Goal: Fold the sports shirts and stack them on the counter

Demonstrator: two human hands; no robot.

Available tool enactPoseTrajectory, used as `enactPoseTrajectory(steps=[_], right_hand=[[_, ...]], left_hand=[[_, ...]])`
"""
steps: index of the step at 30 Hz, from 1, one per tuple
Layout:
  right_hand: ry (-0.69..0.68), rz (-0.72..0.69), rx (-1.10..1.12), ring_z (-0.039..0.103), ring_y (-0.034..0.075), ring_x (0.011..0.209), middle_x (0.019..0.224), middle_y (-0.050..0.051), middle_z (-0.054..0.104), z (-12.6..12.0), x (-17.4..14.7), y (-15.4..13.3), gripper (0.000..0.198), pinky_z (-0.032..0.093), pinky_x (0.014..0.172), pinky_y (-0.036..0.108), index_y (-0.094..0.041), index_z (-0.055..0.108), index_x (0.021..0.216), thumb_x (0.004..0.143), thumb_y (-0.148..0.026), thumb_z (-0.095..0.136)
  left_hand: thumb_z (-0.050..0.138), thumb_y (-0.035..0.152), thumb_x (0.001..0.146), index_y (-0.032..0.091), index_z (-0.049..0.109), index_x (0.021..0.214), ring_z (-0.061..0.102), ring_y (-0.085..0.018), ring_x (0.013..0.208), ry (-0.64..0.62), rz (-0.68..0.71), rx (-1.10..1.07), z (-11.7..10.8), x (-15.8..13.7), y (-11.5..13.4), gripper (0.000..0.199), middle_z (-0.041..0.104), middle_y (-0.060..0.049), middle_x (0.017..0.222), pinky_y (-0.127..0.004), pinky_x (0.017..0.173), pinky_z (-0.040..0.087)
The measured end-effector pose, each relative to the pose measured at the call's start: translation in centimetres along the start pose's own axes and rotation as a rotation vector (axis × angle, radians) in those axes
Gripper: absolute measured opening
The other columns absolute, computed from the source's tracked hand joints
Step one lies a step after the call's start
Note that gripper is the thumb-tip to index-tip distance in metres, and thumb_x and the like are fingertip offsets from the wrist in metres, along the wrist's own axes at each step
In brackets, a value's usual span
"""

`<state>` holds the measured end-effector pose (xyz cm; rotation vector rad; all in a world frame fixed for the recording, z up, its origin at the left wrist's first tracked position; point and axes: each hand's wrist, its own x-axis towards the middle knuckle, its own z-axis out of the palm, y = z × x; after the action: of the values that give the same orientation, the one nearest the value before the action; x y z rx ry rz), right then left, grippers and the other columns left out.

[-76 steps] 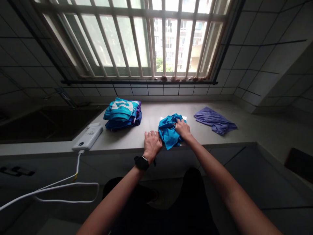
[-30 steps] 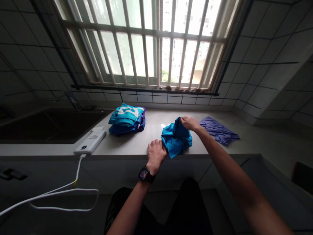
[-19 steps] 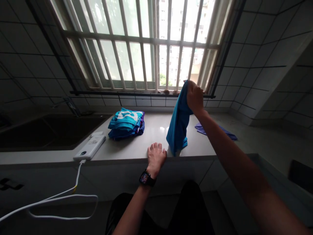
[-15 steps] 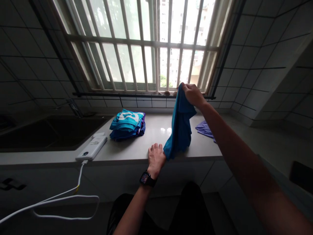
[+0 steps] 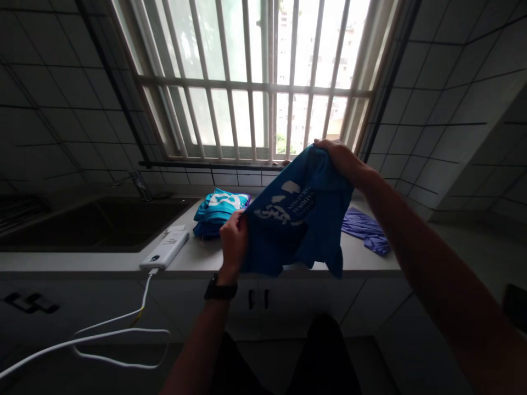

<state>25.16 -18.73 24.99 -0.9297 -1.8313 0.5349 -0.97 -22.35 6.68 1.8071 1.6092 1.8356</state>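
Observation:
A blue T-shirt [image 5: 325, 219] with white printing is stretched between my two hands above the counter. My left hand [image 5: 234, 236], with a dark watch on the wrist, is closed on its left edge. Higher up and to the right, my right hand [image 5: 340, 159] grips the shirt's upper corner. The lower edge hangs loose near the counter's front. Behind my left hand lies a stack of folded clothes [image 5: 218, 211], turquoise with a white print on top. To the right of the shirt, a crumpled purple garment [image 5: 366, 227] lies on the counter.
A white power bank [image 5: 167, 249] with a white cable [image 5: 144, 299] lies left on the counter [image 5: 197, 258]. Beyond it are a dark sink [image 5: 82, 225] and a faucet [image 5: 141, 185]. A barred window [image 5: 255, 85] is in the tiled wall behind.
My left hand has risen from the counter and moved left, pulling the hanging shirt out sideways so its white print shows. The view has shifted slightly.

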Motion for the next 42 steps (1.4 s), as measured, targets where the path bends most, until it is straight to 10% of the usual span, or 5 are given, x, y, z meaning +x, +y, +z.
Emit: enactPoseTrajectory(steps=[8,19,30,35,42], right_hand=[[-0.547,0.041,-0.239,0.066,0.020,0.075,0.075,0.004,0.071,-3.9,-0.2,1.9,0.019,0.056,0.066,0.034,-0.020,0.078,0.084,0.072,-0.032,0.087],[0.106,0.076,-0.754,0.071,0.029,0.097,0.096,0.013,0.079,-2.5,0.2,8.1,0.026,0.056,0.090,0.041,-0.015,0.082,0.104,0.093,-0.026,0.061],[-0.121,0.399,-0.891,0.068,0.027,0.118,0.126,0.018,0.072,5.0,-6.9,15.8,0.045,0.051,0.103,0.031,-0.011,0.073,0.127,0.087,-0.003,0.053],[-0.411,-0.007,-0.736,0.067,0.028,0.117,0.134,0.015,0.064,8.2,-13.5,13.5,0.043,0.054,0.101,0.037,-0.019,0.066,0.136,0.094,-0.020,0.064],[-0.534,0.036,-0.796,0.072,0.030,0.105,0.122,0.012,0.070,10.9,-18.4,13.1,0.032,0.057,0.079,0.034,-0.027,0.071,0.121,0.089,-0.021,0.075]], left_hand=[[0.056,0.043,0.096,0.024,0.072,0.097,0.067,-0.027,0.091,0.206,0.145,0.051,-5.7,8.2,1.6,0.024,0.075,-0.009,0.097,-0.043,0.084,0.045],[0.060,0.023,0.090,0.013,0.075,0.098,0.055,-0.030,0.114,0.041,0.103,0.434,-1.7,9.4,-1.8,0.020,0.064,-0.012,0.107,-0.045,0.096,0.039],[0.095,0.045,0.059,0.022,0.061,0.145,0.049,-0.040,0.146,-1.133,0.204,0.451,1.7,-5.2,-4.3,0.095,0.055,-0.018,0.156,-0.044,0.114,0.048],[0.059,0.006,0.088,0.023,0.058,0.148,0.045,-0.033,0.151,-0.961,0.320,0.461,1.1,-7.8,-7.0,0.063,0.049,-0.018,0.161,-0.050,0.119,0.043],[0.053,0.022,0.097,0.026,0.076,0.117,0.074,-0.023,0.101,-0.731,0.148,0.165,0.2,-4.9,-4.9,0.032,0.075,-0.008,0.113,-0.032,0.090,0.059]])
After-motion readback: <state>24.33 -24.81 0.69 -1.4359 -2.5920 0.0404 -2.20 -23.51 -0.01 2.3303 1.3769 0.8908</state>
